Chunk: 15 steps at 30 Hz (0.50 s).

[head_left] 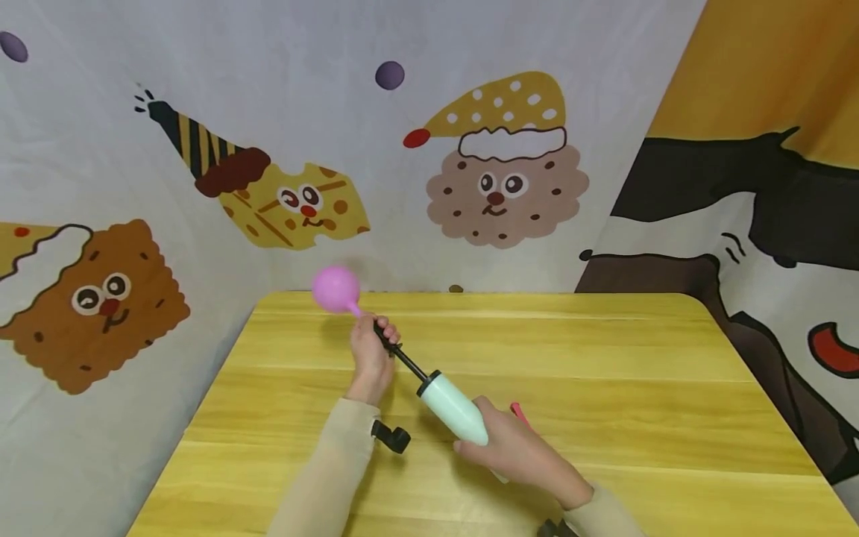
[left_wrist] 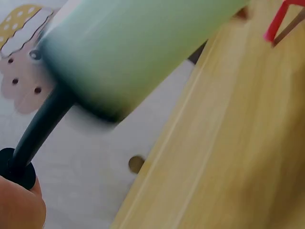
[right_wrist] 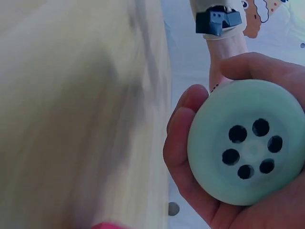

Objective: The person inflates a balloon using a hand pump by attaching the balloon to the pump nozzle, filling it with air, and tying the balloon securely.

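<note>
here's the pink balloon [head_left: 335,289], rounded out near the far left edge of the counter [head_left: 604,358], some air evidently in; its neck runs to the left hand [head_left: 372,349], curled round the pump's black rod [head_left: 411,364], while the right hand [head_left: 513,446] grips the mint barrel [head_left: 455,409]; more air or freeing the neck seems left; wide room right, beyond a red piece [head_left: 519,412] beside the right hand

Open tabletop [head_left: 658,373] right of the pump [head_left: 452,408], pink item [head_left: 520,414] by the right hand [head_left: 517,447]; cloth [head_left: 403,224] walling the back
</note>
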Available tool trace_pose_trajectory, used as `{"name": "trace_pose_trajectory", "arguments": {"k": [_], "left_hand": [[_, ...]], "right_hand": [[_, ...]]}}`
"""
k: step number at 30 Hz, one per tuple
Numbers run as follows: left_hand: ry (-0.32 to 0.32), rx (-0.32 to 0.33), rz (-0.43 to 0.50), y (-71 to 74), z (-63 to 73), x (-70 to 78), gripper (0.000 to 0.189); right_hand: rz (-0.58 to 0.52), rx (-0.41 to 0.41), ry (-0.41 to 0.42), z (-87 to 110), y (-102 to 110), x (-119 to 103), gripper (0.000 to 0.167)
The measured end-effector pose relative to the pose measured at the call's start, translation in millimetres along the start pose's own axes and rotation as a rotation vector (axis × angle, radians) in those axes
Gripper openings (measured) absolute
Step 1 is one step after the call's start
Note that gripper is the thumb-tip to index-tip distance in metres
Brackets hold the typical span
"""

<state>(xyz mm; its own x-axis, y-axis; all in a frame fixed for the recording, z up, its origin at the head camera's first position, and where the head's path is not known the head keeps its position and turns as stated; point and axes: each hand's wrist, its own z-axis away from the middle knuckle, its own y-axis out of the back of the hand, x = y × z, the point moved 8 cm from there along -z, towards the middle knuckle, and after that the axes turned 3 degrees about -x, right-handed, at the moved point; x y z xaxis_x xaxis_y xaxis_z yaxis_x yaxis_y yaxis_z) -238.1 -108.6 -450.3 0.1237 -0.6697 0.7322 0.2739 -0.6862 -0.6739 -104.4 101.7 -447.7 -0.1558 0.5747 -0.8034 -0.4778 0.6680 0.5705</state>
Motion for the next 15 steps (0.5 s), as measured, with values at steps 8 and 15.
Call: {"name": "trace_pose_trajectory", "arguments": {"k": [8,15], "left_hand": [[0.057,-0.057,-0.056,-14.3,19.3,-17.9,0.026],[0.034,-0.021,-0.070,-6.1,17.9,-14.2,0.027]], "right_hand": [[-0.024,0.017,0.017,-28.2,7.9,-10.3,0.064],[-0.020,0.040,-0.049,-32.1,2.5,-6.1,0.072]]}}
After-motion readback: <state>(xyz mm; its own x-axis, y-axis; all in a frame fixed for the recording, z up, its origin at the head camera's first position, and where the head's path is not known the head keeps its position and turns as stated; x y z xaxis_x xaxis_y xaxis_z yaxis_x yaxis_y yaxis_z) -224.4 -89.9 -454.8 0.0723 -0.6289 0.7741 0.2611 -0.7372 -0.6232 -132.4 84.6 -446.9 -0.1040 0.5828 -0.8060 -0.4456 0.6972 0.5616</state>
